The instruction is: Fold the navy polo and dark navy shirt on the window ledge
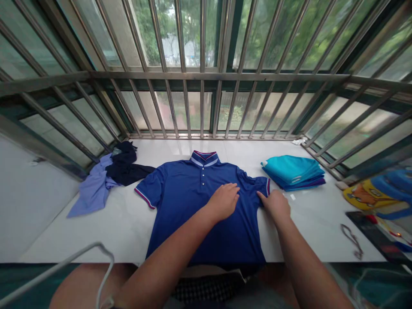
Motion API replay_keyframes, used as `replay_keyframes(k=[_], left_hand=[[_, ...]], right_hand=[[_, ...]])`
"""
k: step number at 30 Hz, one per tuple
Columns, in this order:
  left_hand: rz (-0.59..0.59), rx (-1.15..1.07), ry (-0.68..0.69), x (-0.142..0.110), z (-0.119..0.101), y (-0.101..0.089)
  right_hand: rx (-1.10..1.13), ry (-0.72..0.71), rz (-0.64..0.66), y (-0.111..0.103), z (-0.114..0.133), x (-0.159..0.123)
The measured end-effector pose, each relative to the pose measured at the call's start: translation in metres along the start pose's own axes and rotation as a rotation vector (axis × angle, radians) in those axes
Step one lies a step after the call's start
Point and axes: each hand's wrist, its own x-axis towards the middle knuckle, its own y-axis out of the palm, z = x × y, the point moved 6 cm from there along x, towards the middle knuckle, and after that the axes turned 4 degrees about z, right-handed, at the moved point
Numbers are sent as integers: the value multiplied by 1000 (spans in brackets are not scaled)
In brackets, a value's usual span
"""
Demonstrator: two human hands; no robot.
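Note:
A dark blue polo shirt [183,214] lies spread on the white ledge, collar pointing to the window and buttons facing up. Red and white stripes edge its collar and sleeve cuffs. My left hand [223,199] rests flat on the chest of the shirt with its fingers stretched out. At the cuff of the sleeve on the right, my right hand [278,206] is closed, its thumb lying on the fabric; its other fingers are partly hidden. That sleeve is wrinkled near the shoulder, while the left one lies flatter.
Folded turquoise and blue clothes [291,169] are stacked on the right. Crumpled lavender and black clothes [96,184] lie at left. A yellow and blue container [370,193], a dark tray [370,231] and glasses-like item [352,240] are far right. Metal bars [219,77] enclose the ledge.

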Motion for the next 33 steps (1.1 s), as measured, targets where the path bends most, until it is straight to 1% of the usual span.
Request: replay_keyframes(k=[2,3,4,6,8,11,14,16,17,18,19,20,22,23,24,26,28,29,31,32,33], left_hand=[[45,84,-63,35,16,22],[60,116,-81,48,22,31],[70,139,-89,58,27,38],[93,159,-77,70,34,49],[109,157,-36,72,39,57],[92,167,9,69,47,65],[78,189,28,67,50,70],[74,178,42,67,49,72],[59,151,50,67,47,71],[27,96,52,68,47,69],[-19,22,43,69,48,66],[-76,-57,21,69,51,61],[-203,-179,-70,68,64,46],[-263,-208,-134,65,74,37],[-316,-215,-201,60,85,27],[-415,-220,-339,42,109,4],[-481,-215,-452,13,130,-21],[-497,-185,-490,-5,139,-34],[-507,-34,-555,-46,153,-61],[-510,84,-613,-70,160,-75],[-517,209,-713,-95,168,-89]], right_hand=[[116,-18,37,7,5,6],[167,-26,53,10,5,9],[205,-33,59,11,4,12],[247,-30,43,11,-2,18],[284,0,2,10,-11,21],[359,42,-44,11,-20,19],[578,38,-98,9,-14,6],[693,-41,-195,-2,-1,-11],[695,-122,-234,-9,10,-22],[653,-237,-246,-15,24,-34],[588,-382,-222,-18,40,-48],[517,-542,-166,-18,57,-63],[372,-824,-15,-11,84,-94],[307,-914,52,-5,92,-108],[249,-962,107,2,96,-118],[157,-968,180,14,96,-129],[97,-951,210,23,92,-130],[82,-947,201,27,90,-127],[80,-935,124,31,88,-119],[83,-920,74,33,87,-114],[82,-898,34,37,86,-109]])
